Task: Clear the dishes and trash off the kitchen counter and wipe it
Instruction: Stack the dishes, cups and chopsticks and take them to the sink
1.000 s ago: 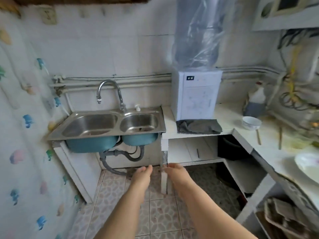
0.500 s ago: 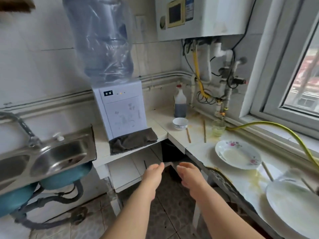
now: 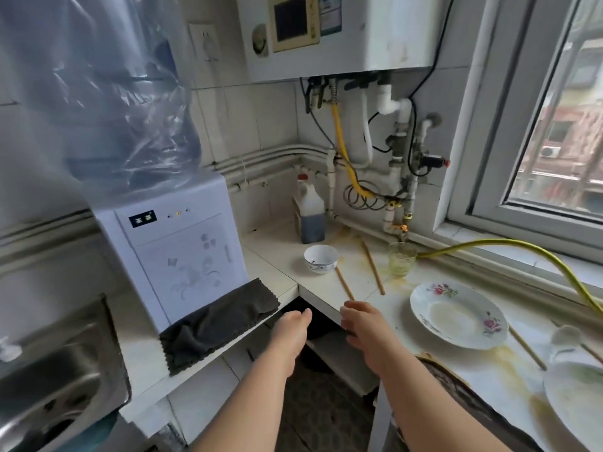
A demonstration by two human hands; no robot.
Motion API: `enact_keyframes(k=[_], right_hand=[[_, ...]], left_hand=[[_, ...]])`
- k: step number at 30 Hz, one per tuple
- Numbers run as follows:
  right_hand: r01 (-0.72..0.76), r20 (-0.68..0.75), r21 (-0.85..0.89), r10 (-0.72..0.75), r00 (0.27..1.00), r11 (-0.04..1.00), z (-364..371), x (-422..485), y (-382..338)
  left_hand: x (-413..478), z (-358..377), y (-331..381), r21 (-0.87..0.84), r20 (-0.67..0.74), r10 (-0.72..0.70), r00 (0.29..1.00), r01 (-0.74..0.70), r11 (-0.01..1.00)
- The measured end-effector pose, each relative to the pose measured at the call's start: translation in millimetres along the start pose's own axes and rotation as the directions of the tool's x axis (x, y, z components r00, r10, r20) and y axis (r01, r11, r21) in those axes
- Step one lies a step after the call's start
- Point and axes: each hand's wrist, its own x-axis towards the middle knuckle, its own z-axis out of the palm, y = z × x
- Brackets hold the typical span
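Head view: Task status is judged as not started. All dishes are on the counter (image 3: 277, 246) and none is in the sink (image 3: 55, 380) as far as its visible part shows. The left hand (image 3: 291, 331) is extended in front of the counter, fingers straight and together, holding nothing. The right hand (image 3: 365, 327) is likewise flat and empty, at the counter's front edge; contact with the edge cannot be confirmed. Items to clear: a bowl (image 3: 320, 258) near the corner, a glass (image 3: 402, 258) by the window sill, a flowered plate (image 3: 458, 314) with residue, a second plate (image 3: 577, 399) at the right edge of view, a spoon (image 3: 567, 334) between the plates, and loose chopsticks (image 3: 373, 267) between bowl and glass. A bottle (image 3: 311, 213) of dark liquid stands upright in the corner. Wiping remains: yellow stains (image 3: 509, 353) spread over the white surface around the plates and glass. A dark cloth (image 3: 218, 324) lies in front of the dispenser (image 3: 176, 252), overhanging the edge and near the left hand. Room: tiled walls, a wall heater (image 3: 339, 34) with exposed pipes, a yellow hose (image 3: 522, 252) along the sill, a window (image 3: 561, 125) at right, and a patterned tile floor.
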Motion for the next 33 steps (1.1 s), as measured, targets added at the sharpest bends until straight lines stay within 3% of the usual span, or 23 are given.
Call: enact_keyframes(k=[11, 21, 27, 33], right_hand=[[-0.032, -0.17, 0.034, 0.037, 0.985, 0.999, -11, 52, -6], [-0.021, -0.2, -0.023, 0.016, 0.98, 1.0, -24, 143, -27], [-0.019, -0.181, -0.294, -0.036, 0.983, 0.956, -21, 189, -28], [-0.031, -0.105, -0.733, -0.067, 0.992, 0.679, -1, 223, -18]], left_hand=[[76, 28, 3, -0.016, 0.153, -0.09, 0.984, 0.093, 0.995], [169, 44, 41, -0.022, 0.031, -0.084, 0.996, 0.085, 0.996], [218, 60, 41, -0.1, -0.032, -0.166, 0.986, 0.162, 0.982], [261, 62, 38, -0.131, -0.122, -0.213, 0.969, 0.197, 0.972]])
